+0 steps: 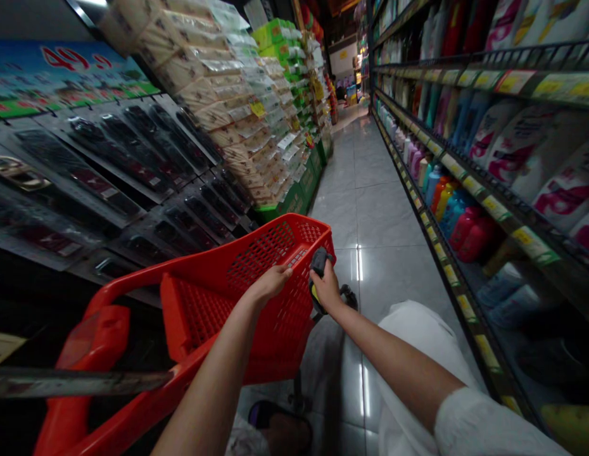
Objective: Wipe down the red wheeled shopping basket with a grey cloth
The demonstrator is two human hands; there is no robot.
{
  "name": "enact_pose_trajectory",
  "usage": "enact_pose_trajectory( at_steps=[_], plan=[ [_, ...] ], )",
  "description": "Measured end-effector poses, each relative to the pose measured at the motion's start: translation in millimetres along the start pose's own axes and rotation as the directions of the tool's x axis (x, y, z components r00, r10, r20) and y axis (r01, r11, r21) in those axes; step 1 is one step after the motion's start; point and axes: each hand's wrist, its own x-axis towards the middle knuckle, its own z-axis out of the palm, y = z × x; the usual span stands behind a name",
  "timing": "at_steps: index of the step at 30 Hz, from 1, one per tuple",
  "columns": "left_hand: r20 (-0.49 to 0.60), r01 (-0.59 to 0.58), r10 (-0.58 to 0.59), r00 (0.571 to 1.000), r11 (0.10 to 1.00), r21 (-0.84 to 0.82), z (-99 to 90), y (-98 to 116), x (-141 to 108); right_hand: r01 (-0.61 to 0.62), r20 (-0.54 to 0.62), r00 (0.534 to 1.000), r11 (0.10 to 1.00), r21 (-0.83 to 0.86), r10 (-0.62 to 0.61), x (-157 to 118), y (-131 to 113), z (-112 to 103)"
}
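Note:
A red plastic shopping cart (285, 342) with perforated sides stands in front of me, a little to the left. My left hand (270, 283) is closed over the cart's near side rim, its thumb on top. Just beyond the cart's front right corner, my right hand (327, 288) grips a dark grey, soft-looking bundle (319, 258) with a yellow patch, perhaps a cloth; its exact kind is not clear. The bundle is close against the cart's side, and whether it touches cannot be told. Inside the cart, a red slotted flap (199, 310) shows near the handle end.
Shelves of bottles (470, 234) line the right side, edged with price tags. Packaged belts (133, 152) hang at left, beside tall stacks of wrapped tissue packs (228, 107). A grey tiled floor (370, 209) runs down the aisle. A foot in a dark slipper (280, 421) shows below.

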Motion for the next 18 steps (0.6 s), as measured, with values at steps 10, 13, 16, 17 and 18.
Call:
enact_pose_trajectory(
  at_steps=[10,13,16,17,18],
  plan=[
    [-0.077,0.037,-0.027,0.997,0.990,0.136,14.0,38,29,-0.326,-0.114,0.938,0.945,0.023,0.326,-8,40,13],
    [-0.086,0.045,-0.032,0.996,0.987,0.153,18.2,45,41,-0.211,-0.124,0.969,0.976,0.047,0.216,8,12,14],
    [-0.083,0.048,-0.036,0.996,0.987,0.153,22.0,50,48,-0.001,-0.042,0.999,0.998,0.061,0.004,22,-14,5],
    [-0.081,0.047,-0.035,0.996,0.987,0.152,23.2,51,49,0.012,-0.040,0.999,0.999,0.052,-0.010,23,-17,3],
    [-0.078,0.043,-0.032,0.996,0.988,0.150,24.3,52,49,-0.013,-0.059,0.998,0.999,0.039,0.015,23,-16,1]
  ],
)
